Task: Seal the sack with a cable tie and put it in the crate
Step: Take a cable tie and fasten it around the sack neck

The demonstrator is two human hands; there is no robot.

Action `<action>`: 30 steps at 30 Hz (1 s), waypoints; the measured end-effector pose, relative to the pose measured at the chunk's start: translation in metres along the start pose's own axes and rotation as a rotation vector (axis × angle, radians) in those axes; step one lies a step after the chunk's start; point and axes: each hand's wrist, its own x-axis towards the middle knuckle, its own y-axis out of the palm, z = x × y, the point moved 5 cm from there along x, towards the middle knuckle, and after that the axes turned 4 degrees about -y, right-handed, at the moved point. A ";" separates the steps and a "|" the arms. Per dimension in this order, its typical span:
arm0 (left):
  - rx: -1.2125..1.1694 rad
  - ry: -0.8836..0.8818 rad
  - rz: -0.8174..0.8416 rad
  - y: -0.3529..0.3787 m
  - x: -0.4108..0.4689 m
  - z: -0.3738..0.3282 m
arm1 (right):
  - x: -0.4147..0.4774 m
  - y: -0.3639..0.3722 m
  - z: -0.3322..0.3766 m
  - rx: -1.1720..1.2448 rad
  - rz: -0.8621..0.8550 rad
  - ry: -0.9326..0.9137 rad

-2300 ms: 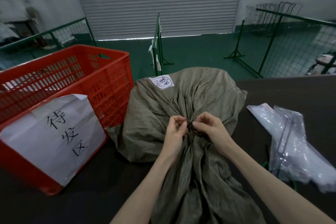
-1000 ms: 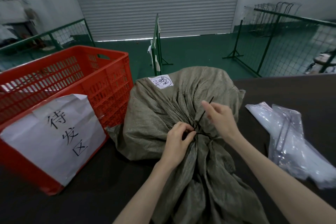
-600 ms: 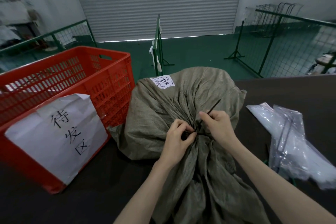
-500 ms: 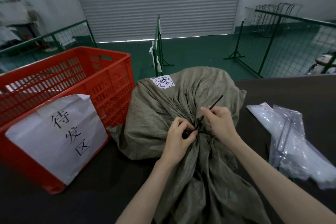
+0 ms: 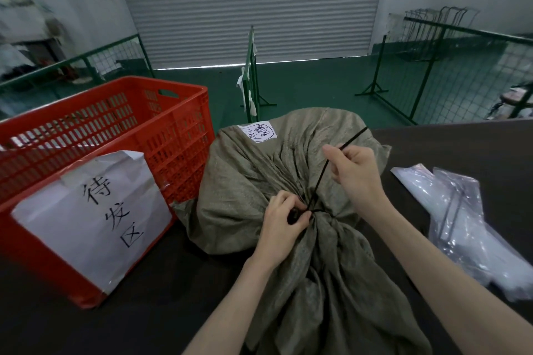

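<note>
Olive woven sack [image 5: 277, 181] lies mid-worktop, just beside the red plastic crate [image 5: 121, 135]. My left hand [image 5: 284, 222] pinches the neck at the tie head; my right hand [image 5: 356, 173] grips the black cable tie [image 5: 321, 176] tail. I pull straight, brace the head, cinch tight.

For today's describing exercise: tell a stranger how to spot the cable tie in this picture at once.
Start at the big olive sack lying on the dark table beside the red crate. At its gathered neck, the left hand pinches the cloth. The cable tie is the thin black strip rising from there through the right hand, the only black line on the sack.
</note>
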 end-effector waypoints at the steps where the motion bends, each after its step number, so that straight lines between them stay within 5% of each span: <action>1: -0.003 -0.010 0.006 0.001 -0.001 0.001 | 0.000 0.000 -0.003 -0.024 0.000 0.024; 11: -0.032 -0.032 -0.032 0.004 0.002 0.000 | -0.012 0.009 -0.020 -0.484 0.078 -0.077; 30: -0.015 -0.109 0.062 0.012 -0.006 0.019 | -0.008 0.020 0.000 -0.311 0.158 -0.098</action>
